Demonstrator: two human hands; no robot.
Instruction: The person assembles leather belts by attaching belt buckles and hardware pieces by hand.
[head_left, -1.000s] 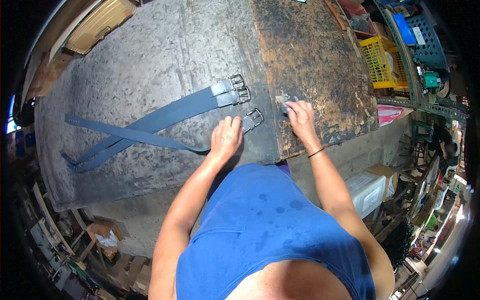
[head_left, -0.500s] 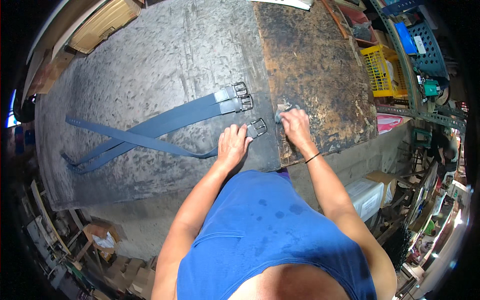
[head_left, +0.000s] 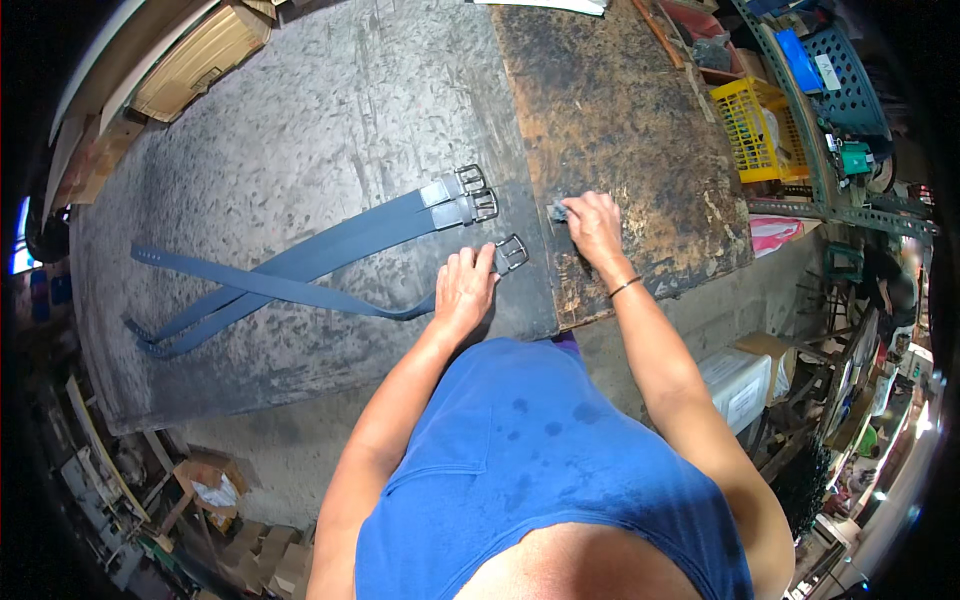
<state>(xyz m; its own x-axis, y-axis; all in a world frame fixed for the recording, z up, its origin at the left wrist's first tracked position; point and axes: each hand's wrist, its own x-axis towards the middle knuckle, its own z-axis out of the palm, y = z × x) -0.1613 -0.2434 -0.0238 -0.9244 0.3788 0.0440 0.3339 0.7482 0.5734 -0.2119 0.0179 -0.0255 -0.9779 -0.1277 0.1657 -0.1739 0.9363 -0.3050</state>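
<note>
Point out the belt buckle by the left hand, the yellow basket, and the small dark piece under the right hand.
belt buckle (head_left: 512, 252), head view, on its metal frame.
yellow basket (head_left: 752, 130), head view, on its mesh side wall.
small dark piece (head_left: 558, 211), head view, on the end showing beside the fingers.

A workshop — scarred workbench (head_left: 640, 130), metal shelving (head_left: 815, 150), stacked cardboard boxes (head_left: 250, 545).

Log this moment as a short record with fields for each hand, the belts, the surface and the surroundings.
Left hand: flat on the near belt, just behind its metal buckle; no closed grip visible.
Right hand: fingers on a small dark piece at the edge of the worn wooden board.
Belts: three dark blue straps, two far belts side by side, buckles to the right; tails cross at left.
Surface: grey scuffed bench top.
Surroundings: yellow basket at right.
</note>
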